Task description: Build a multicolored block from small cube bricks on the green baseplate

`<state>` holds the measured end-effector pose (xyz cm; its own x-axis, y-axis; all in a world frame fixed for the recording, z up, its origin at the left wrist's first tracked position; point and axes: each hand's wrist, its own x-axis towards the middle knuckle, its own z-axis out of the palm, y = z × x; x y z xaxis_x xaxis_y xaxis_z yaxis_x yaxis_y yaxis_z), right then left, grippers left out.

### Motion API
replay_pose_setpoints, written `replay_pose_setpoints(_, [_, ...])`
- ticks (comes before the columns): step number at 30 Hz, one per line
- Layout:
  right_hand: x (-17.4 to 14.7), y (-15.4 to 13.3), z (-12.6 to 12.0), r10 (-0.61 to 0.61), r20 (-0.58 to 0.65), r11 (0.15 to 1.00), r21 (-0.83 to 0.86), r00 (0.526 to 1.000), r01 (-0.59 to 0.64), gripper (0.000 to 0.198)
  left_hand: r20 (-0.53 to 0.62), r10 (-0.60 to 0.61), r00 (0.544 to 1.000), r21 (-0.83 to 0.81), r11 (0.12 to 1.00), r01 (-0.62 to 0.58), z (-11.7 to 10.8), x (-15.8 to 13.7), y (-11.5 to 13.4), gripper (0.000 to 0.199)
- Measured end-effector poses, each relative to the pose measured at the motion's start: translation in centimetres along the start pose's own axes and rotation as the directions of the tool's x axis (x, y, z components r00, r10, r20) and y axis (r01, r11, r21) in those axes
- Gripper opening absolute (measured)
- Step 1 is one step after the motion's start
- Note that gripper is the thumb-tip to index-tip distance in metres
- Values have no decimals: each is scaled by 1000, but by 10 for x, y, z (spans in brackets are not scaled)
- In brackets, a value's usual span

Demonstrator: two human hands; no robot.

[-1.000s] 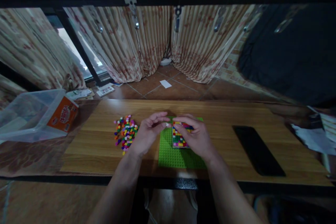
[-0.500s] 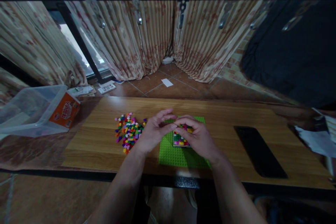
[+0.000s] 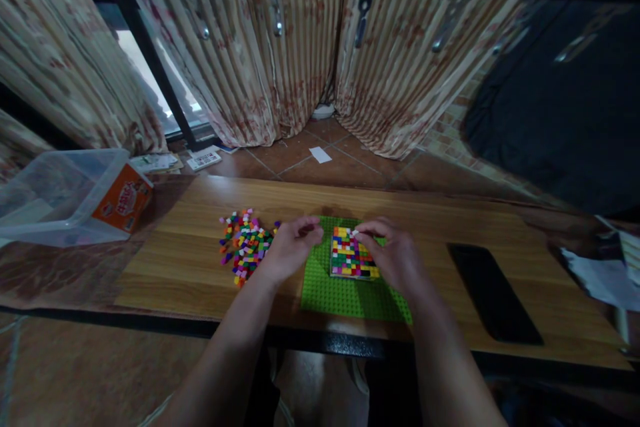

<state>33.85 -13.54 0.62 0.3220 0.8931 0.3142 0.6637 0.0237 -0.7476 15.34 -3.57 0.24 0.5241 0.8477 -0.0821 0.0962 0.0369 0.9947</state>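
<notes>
Paper [image 3: 321,155] on tiled floor [image 3: 357,169] (striped curtains [image 3: 305,73] behind)

Green baseplate [image 3: 345,300], multicoloured brick block [image 3: 349,257], white brick [image 3: 355,233], multicoloured loose bricks [image 3: 250,243], striped curtains [image 3: 300,67] blotched reddish

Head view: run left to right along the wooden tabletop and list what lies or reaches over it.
Pile of loose bricks → left hand → block of multicolored bricks → right hand → flat black object.
</notes>
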Motion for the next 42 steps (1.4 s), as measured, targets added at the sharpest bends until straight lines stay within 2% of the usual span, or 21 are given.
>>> replay_pose_setpoints(3, [0,-5,3,-45,47,997,-67,998,48,15,51,49,997,90,995,-54,5,-3,-4,27])
replay_pose_setpoints(6, [0,-7,6,-62,41,993,-93,997,65,15,107,96,990,155,982,-112,10,-6,-4,22])
replay_pose_setpoints(12, [0,-8,12,-20,-6,998,-64,1000,20,13,139,111,984,242,960,-142,15,-10,0,20])
replay_pose_setpoints(18, [0,-8,14,36,-28,998,-49,999,-38,14,179,123,976,254,953,-167,14,-10,0,20])
replay_pose_setpoints(25, [-2,-3,12,109,-35,992,73,993,-106,21,176,118,977,239,958,-158,14,-10,0,21])
replay_pose_setpoints(32, [2,-8,19,187,-82,970,170,979,-171,21,154,80,985,180,978,-107,15,-12,2,24])
replay_pose_setpoints(42, [6,-10,25,192,-112,970,174,975,-171,19,181,22,983,200,978,-59,12,-9,3,38])
